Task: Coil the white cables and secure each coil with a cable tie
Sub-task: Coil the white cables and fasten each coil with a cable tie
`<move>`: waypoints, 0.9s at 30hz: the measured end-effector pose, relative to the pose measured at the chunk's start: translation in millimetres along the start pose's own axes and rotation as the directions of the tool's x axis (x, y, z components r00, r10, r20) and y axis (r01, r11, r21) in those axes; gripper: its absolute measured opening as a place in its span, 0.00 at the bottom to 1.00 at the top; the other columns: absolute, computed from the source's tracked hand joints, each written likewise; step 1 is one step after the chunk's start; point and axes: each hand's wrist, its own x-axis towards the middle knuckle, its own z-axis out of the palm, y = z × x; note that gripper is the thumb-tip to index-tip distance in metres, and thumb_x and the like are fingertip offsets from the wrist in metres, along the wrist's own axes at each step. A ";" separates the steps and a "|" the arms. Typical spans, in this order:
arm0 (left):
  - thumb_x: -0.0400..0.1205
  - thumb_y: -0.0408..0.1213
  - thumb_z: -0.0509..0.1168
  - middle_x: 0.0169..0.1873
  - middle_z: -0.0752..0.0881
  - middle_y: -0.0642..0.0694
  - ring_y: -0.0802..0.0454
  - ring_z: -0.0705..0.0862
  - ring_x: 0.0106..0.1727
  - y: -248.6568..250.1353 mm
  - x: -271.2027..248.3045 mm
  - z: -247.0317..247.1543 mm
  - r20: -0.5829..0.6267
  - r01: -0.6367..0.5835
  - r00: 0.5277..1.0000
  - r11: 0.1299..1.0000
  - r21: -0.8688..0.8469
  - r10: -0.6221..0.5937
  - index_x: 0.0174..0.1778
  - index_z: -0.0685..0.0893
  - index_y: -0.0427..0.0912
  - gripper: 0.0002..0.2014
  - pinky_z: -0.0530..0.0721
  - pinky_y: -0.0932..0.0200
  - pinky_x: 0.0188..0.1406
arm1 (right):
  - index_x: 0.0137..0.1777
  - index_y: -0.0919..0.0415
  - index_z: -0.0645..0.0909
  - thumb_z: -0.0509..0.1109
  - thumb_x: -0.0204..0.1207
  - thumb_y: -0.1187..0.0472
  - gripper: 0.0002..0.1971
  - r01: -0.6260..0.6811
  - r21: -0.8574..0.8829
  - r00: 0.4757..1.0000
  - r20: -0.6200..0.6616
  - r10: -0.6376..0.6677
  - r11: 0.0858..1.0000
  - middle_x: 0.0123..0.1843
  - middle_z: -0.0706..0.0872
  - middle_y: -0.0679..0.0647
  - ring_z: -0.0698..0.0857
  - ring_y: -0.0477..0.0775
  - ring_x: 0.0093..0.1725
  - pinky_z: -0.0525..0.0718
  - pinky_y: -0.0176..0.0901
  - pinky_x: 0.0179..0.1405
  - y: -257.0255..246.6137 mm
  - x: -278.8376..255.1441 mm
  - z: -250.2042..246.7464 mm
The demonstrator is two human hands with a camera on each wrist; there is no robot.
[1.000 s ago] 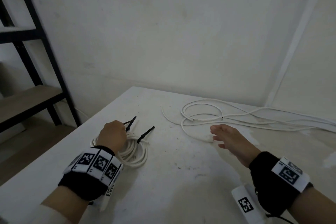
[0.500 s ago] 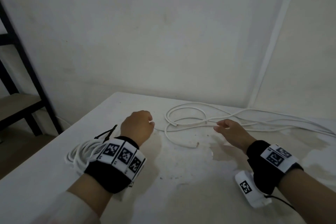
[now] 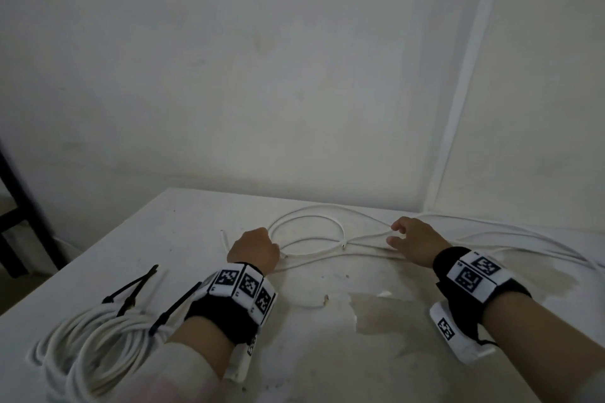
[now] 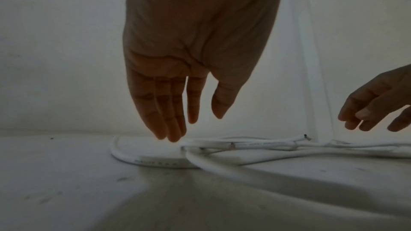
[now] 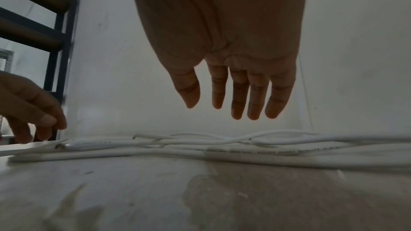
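Neither hand grips anything. Left hand (image 3: 253, 250): fingers straight and pointing down, fingertips (image 4: 173, 136) just above or touching a loose white cable (image 3: 307, 232); the left wrist view does not settle contact. Right hand (image 3: 415, 240): fingers relaxed and spread downward, hovering clear above the cable strands in the right wrist view, holding nothing.

Loose white cable: uncoiled, lying on the white table (image 3: 327, 353) at about 12 o'clock from the person, between the two hands. It forms one open loop just beyond the left hand, then runs off in several long strands toward 2 o'clock, along the wall. Cut ends (image 4: 305, 137) show near the loop.

Coiled white cable (image 3: 88, 347): a finished bundle at 8 o'clock, near the table's front left edge, partly under the left forearm. Black cable ties (image 3: 131, 291) bind it, their tails sticking out toward 12 o'clock.

Wristbands (image 3: 244, 285): black, with white square-patterned markers, one on each wrist.

Table: surface worn, with patches of peeled coating at centre and right.

Wall (image 3: 294, 75): plain white, meeting a second wall in a corner at 1 o'clock.

Dark metal shelf frame (image 3: 19, 206): at 10 o'clock, beyond the table's left edge.
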 end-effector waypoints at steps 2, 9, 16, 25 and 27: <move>0.85 0.41 0.55 0.64 0.79 0.36 0.41 0.78 0.64 2.0 7.7 1.9 0.023 0.025 0.999 1.000 0.000 -0.025 0.63 0.74 0.32 0.18 0.74 0.58 0.54 | 0.69 0.63 0.70 0.62 0.80 0.57 0.20 -0.005 -0.043 1.000 0.016 0.006 0.999 0.71 0.73 0.61 0.73 0.59 0.69 0.70 0.44 0.65 3.7 10.5 -0.1; 0.82 0.46 0.61 0.61 0.83 0.36 0.42 0.82 0.62 3.2 29.6 9.8 0.125 0.107 0.986 0.993 0.056 -0.113 0.58 0.79 0.31 0.20 0.77 0.59 0.52 | 0.75 0.58 0.65 0.60 0.80 0.55 0.23 -0.037 -0.198 0.987 0.146 0.066 0.979 0.76 0.68 0.57 0.69 0.57 0.74 0.68 0.42 0.70 21.6 34.7 5.4; 0.83 0.28 0.54 0.56 0.82 0.35 0.40 0.79 0.64 -0.5 34.8 7.4 0.028 0.080 0.997 0.993 -0.085 -0.078 0.40 0.72 0.38 0.06 0.77 0.58 0.46 | 0.63 0.58 0.78 0.63 0.79 0.60 0.14 0.009 -0.230 0.984 0.175 0.032 0.973 0.69 0.75 0.57 0.77 0.55 0.66 0.73 0.37 0.59 20.8 38.2 9.5; 0.83 0.29 0.52 0.39 0.77 0.40 0.45 0.74 0.42 12.7 25.7 -3.4 -0.057 -0.021 0.998 0.745 -0.667 -0.023 0.49 0.74 0.36 0.06 0.72 0.55 0.41 | 0.72 0.59 0.67 0.62 0.80 0.57 0.21 -0.021 -0.225 0.987 0.150 0.056 0.974 0.73 0.68 0.58 0.71 0.57 0.70 0.70 0.39 0.64 20.3 29.0 8.4; 0.85 0.35 0.52 0.37 0.78 0.43 0.44 0.75 0.44 16.7 17.4 -8.4 -0.133 -0.114 0.990 0.797 -0.593 0.043 0.49 0.76 0.34 0.11 0.70 0.54 0.44 | 0.73 0.59 0.64 0.62 0.80 0.56 0.23 -0.029 -0.222 0.987 0.146 0.063 0.975 0.74 0.67 0.59 0.71 0.57 0.71 0.70 0.41 0.65 20.0 26.4 7.0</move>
